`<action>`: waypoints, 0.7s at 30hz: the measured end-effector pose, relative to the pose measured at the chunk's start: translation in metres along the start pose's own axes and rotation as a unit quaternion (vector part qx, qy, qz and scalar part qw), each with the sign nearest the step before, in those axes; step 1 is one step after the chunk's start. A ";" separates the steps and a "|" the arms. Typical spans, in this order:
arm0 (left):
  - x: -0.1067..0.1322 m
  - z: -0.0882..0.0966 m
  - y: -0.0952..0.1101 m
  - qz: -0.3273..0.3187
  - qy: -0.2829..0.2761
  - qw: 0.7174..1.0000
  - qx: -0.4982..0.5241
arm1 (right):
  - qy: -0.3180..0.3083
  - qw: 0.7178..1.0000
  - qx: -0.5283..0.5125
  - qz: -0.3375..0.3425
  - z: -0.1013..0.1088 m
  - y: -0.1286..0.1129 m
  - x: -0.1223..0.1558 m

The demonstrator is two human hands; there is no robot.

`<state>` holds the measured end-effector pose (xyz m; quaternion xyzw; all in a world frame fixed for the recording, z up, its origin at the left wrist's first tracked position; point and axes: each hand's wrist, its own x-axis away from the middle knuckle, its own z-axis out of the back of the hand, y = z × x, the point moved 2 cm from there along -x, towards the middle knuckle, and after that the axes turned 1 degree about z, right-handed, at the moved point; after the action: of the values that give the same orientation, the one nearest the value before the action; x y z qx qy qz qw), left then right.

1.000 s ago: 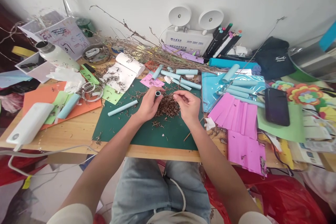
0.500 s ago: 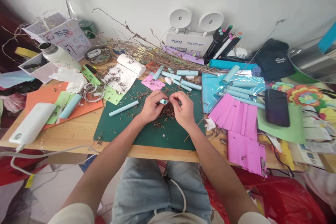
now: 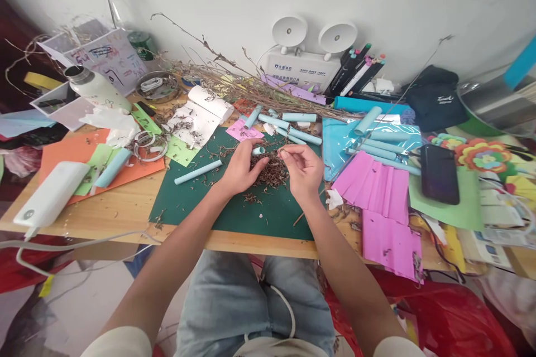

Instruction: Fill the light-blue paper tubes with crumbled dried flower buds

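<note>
My left hand curls round a light blue paper tube, whose open end points toward my right hand. My right hand has thumb and fingers pinched together just right of the tube, with what looks like a bit of dried plant at the tips. Between and below the hands lies a heap of dried plant bits on the dark green mat. Another blue tube rests on the mat to the left. Several more blue tubes lie behind my hands.
Dry twigs stretch along the back, before a white emergency lamp. To the right are pink folded paper, a black phone and a blue plastic packet. A white power bank and a bottle stand left.
My right hand has moved a little to the right, away from the tube's end. The left thumb has lifted off the tube, and more of the heap shows between the hands.
</note>
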<state>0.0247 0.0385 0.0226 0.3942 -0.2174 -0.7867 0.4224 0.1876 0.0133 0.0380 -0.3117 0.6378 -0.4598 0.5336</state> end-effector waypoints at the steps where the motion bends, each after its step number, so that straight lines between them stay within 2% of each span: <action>1: 0.001 0.001 0.000 -0.002 -0.007 1.000 0.007 | 0.003 1.000 0.012 0.003 0.000 0.000 0.001; 10: 0.001 0.001 0.003 -0.058 -0.040 0.997 0.013 | -0.027 0.979 0.180 0.096 0.003 -0.015 0.004; 14: 0.001 0.000 0.006 -0.068 -0.056 0.996 0.001 | -0.038 0.976 0.186 0.106 0.003 -0.017 0.003; 17: 0.001 -0.002 0.004 -0.070 -0.049 0.996 -0.010 | -0.036 0.976 0.193 0.096 0.004 -0.015 0.003; 21: 0.001 -0.005 0.001 -0.071 -0.044 0.996 -0.012 | -0.054 0.967 0.218 0.117 0.003 -0.016 0.003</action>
<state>0.0285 0.0368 0.0199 0.3681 -0.1975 -0.8341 0.3602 0.1888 0.0036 0.0520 -0.1354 0.5244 -0.5048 0.6722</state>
